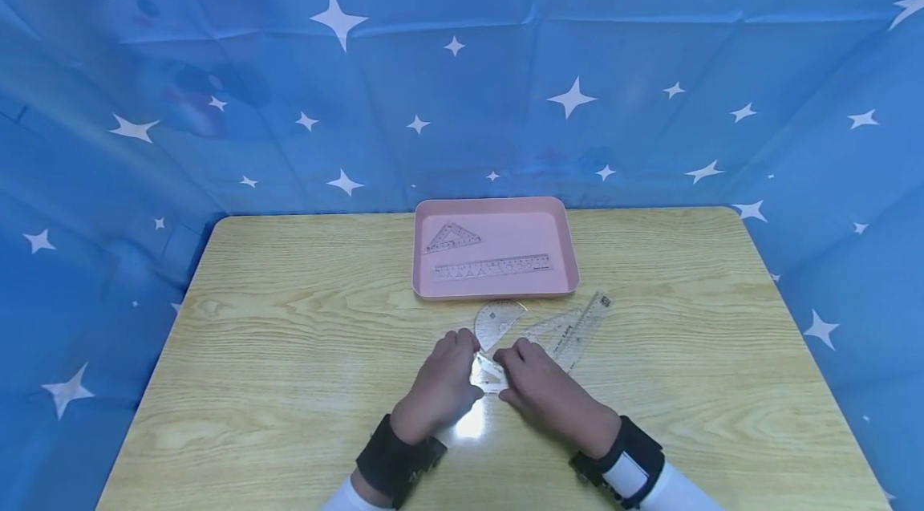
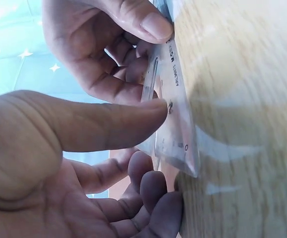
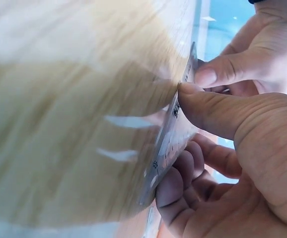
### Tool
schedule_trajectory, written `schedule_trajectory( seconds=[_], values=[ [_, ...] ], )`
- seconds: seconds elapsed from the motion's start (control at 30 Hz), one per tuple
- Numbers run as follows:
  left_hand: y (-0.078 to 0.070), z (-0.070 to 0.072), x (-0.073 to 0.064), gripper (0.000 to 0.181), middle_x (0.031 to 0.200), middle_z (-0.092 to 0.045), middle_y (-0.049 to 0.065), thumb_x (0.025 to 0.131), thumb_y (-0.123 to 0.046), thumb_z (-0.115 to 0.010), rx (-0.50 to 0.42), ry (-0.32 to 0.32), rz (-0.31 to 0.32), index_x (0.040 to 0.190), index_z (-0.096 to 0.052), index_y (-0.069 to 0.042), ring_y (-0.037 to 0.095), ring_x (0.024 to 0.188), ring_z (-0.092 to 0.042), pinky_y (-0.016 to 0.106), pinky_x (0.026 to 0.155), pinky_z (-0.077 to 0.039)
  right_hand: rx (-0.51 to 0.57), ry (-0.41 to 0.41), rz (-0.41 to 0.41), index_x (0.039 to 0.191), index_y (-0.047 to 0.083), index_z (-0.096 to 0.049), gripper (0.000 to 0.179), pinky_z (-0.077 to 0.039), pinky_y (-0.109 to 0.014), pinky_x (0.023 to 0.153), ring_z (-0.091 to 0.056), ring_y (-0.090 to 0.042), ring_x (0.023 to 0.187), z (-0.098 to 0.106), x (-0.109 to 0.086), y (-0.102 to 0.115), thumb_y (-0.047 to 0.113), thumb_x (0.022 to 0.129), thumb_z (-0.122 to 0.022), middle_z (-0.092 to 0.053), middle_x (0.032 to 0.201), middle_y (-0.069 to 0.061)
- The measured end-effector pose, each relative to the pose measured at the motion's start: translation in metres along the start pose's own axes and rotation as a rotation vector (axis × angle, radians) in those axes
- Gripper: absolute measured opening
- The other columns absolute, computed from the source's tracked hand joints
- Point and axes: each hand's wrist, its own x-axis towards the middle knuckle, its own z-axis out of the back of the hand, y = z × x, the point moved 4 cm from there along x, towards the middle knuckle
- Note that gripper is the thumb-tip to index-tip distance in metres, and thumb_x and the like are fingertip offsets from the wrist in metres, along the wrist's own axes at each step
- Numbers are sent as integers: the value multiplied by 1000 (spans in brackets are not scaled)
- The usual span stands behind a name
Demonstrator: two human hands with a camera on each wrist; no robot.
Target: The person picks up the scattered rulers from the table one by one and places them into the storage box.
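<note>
Both hands hold a small clear set square [image 1: 487, 375] just above the table, near its front middle. My left hand [image 1: 445, 379] pinches its left end; in the left wrist view the thumb [image 2: 133, 121] lies on the printed face, with curled fingers [image 2: 153, 186] behind. My right hand [image 1: 549, 392] grips the other end, its thumb [image 3: 208, 106] over the edge in the right wrist view. Beyond the hands lies a clear protractor [image 1: 495, 322]. To its right, a clear ruler [image 1: 583, 328] lies against or over another clear set square [image 1: 549, 326]; I cannot tell which.
Behind these stands a shallow pink tray [image 1: 505, 292], holding a clear set square [image 1: 452, 237] and a clear ruler [image 1: 494, 266]. All of it sits on a wood-grain table [image 1: 303, 334]. A blue cloth with white stars [image 1: 462, 118] hangs around the back and sides.
</note>
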Motion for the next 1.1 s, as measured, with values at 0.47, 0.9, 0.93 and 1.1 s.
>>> schedule_trajectory(
  seconds=[0.47,0.9,0.93,1.1],
  values=[
    [-2,5,-3,37,94,-53,4,81,-1,-74,-52,-33,-24,115,-59,-5,23,92,-52,36,79,-46,43,55,-59,120,0,-62,45,-52,-35,83,-53,-17,89,-2,0,0,17,84,-83,-55,99,-4],
    [-2,7,-2,25,89,-48,-1,91,1,-68,-171,23,-22,107,-54,-12,14,81,-47,25,71,-43,-30,20,19,118,-3,-64,38,-55,-33,79,-58,-18,87,-5,-1,3,12,86,-79,-58,97,-6],
    [-2,7,-2,24,89,-48,-1,90,1,-68,-173,20,-30,105,-55,-12,13,82,-47,25,71,-43,-33,21,20,119,-3,-64,39,-54,-33,79,-58,-19,87,-5,-1,4,12,86,-79,-58,96,-6],
    [0,8,1,21,84,-53,0,87,5,-70,-235,25,-92,99,-61,-10,10,77,-48,24,69,-44,-50,20,19,125,-4,-63,46,-54,-32,76,-57,-18,84,-2,-3,4,14,86,-80,-57,95,-6]
  ],
)
